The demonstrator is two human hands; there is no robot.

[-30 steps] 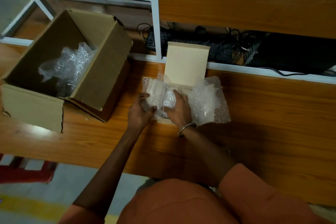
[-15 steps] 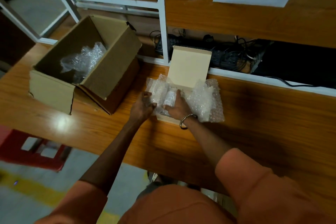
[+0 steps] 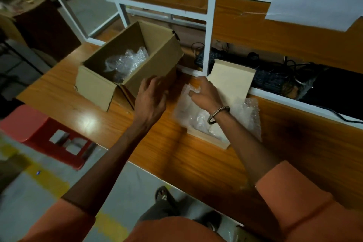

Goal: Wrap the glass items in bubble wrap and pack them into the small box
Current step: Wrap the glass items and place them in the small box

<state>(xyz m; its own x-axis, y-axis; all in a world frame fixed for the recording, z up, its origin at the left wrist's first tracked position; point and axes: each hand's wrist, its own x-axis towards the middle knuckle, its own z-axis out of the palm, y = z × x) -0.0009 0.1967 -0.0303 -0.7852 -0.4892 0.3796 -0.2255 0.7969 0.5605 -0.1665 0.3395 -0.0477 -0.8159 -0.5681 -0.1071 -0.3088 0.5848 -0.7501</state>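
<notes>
The worktop point(image 3: 196, 159) runs wood-grained from nine o'clock to three o'clock under me. On it at ten o'clock sits the big brown carton point(image 3: 157, 61), open, with loose bubble wrap point(image 3: 127, 60) inside. At two o'clock lies the small box point(image 3: 216, 139), its pale lid point(image 3: 231, 80) standing up at the back, and the wrapped bundle point(image 3: 188, 112) fills it, with spare wrap spilling over the right wall. I cannot make out the glass itself through the plastic.

As I judge it, the step is seating this bundle. To do it well I should tuck the loose flap down inside the walls, keep the padding between glass and card, and press gently and flat, so the lid can close without strain.

My right hand point(image 3: 206, 94) reaches in from five o'clock, bracelet at the wrist, its grip pinching the top edge of the wrap at the box's far-left corner. My left hand point(image 3: 151, 100) hovers between carton and small box, fingers spread apart and relaxed, holding nothing, palm turned toward the carton's near wall.
</notes>
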